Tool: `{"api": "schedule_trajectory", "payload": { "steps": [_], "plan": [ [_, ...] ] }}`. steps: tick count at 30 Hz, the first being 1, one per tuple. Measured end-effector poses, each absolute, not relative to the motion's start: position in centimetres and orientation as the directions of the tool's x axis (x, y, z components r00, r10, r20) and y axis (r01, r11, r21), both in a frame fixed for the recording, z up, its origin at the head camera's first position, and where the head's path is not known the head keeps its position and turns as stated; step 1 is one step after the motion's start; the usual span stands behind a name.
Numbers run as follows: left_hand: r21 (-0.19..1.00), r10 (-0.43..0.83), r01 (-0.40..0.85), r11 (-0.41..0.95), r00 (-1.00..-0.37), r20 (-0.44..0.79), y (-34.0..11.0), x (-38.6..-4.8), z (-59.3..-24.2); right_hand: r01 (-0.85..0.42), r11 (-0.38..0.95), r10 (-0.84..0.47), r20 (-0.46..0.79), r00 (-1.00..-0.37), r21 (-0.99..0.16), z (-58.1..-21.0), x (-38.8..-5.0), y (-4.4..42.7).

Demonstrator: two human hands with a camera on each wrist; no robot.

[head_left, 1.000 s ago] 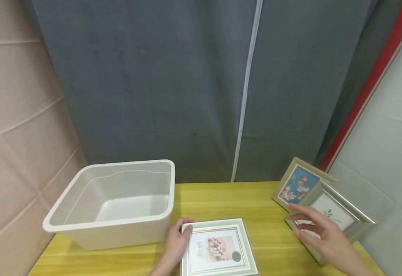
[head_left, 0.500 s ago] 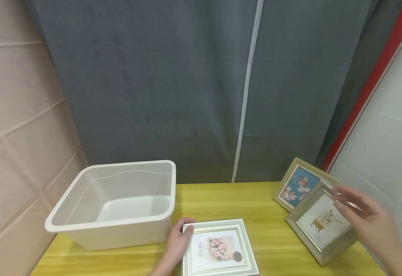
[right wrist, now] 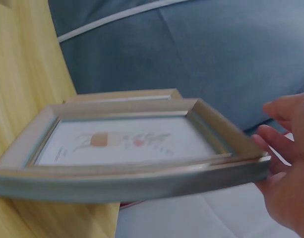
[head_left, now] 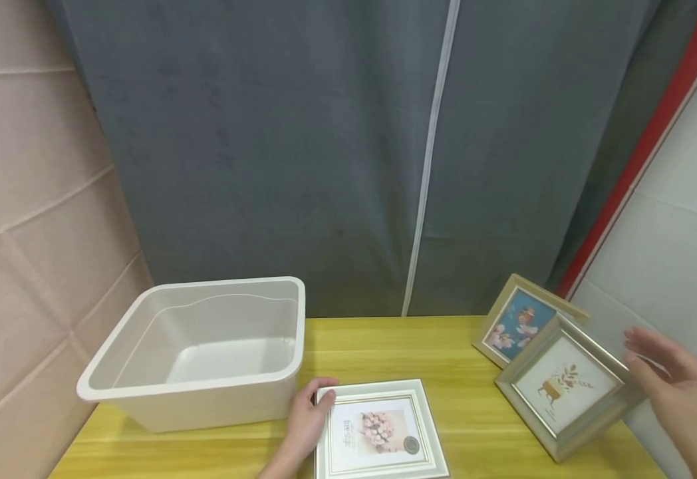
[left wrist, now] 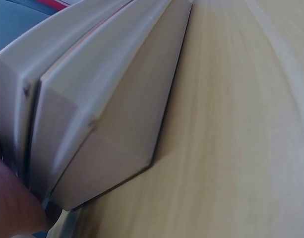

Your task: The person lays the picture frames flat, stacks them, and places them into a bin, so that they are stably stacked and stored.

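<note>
- Left hand: your left hand (head_left: 308, 419) is grasping the left side of the white frame (head_left: 378, 429), the thumb resting on its face near the far corner.
- Position: the white frame is lying face up at the near edge of the table (head_left: 456, 359), its flower picture turned sideways and bearing a round dark sticker.
- Edge check: from your left wrist, two thick pale layers are showing with a dark gap between; whether these are two stacked frames, I cannot tell.
- Right hand: your right hand (head_left: 678, 392) is hovering, unclenched and grasping nothing, at the upper right corner of the silver frame (head_left: 566, 389), fingers loosely bent. Whether it is touching that corner, I cannot tell.
- Position: the silver frame is leaning back on the right of the table, displaying an antlered animal, and partly covering the tan frame (head_left: 516, 322) behind it, whose picture is blue with pale blossoms.
- Surroundings: a pale tub (head_left: 205, 407) is standing at your left; a grey curtain (head_left: 265, 153) is hanging behind.
</note>
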State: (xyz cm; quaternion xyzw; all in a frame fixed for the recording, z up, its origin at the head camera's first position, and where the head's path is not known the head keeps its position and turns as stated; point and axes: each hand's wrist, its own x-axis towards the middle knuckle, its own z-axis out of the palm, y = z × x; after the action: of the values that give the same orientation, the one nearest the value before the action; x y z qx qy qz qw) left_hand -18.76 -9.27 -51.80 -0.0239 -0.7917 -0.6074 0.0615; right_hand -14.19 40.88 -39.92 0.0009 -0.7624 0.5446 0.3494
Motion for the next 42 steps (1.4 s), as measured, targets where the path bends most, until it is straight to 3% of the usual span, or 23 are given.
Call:
{"api": "schedule_trajectory", "payload": {
  "steps": [6,15,22,28,35,42],
  "plan": [
    [0.964,-0.035,0.124,0.236,-0.990,0.136,-9.4,-18.8,-51.8,-0.178,0.657,0.268,0.448,-0.853,-0.732,-41.3,-14.1,42.3],
    [0.951,-0.037,0.121,0.286,-0.990,0.137,-9.3,-18.9,-51.9,-0.094,0.680,0.271,0.368,-0.889,-0.727,-42.1,-14.3,42.7],
    [0.962,-0.021,0.123,0.246,-0.991,0.132,-9.5,-19.0,-52.3,-0.017,0.701,0.263,0.280,-0.923,-0.713,-42.5,-14.5,43.1],
    [0.958,-0.004,0.156,0.240,-0.987,0.162,-9.6,-18.9,-52.0,0.009,0.698,0.284,0.265,-0.921,-0.716,-42.4,-14.3,42.5],
    [0.939,0.032,0.241,0.243,-0.970,0.241,-9.4,-18.7,-51.3,-0.081,0.721,0.302,0.416,-0.858,-0.689,-42.7,-13.2,41.7],
    [0.909,0.064,0.328,0.256,-0.944,0.323,-9.3,-18.1,-50.3,0.045,0.668,0.400,0.307,-0.864,-0.742,-42.1,-11.6,41.6]
  ]
}}
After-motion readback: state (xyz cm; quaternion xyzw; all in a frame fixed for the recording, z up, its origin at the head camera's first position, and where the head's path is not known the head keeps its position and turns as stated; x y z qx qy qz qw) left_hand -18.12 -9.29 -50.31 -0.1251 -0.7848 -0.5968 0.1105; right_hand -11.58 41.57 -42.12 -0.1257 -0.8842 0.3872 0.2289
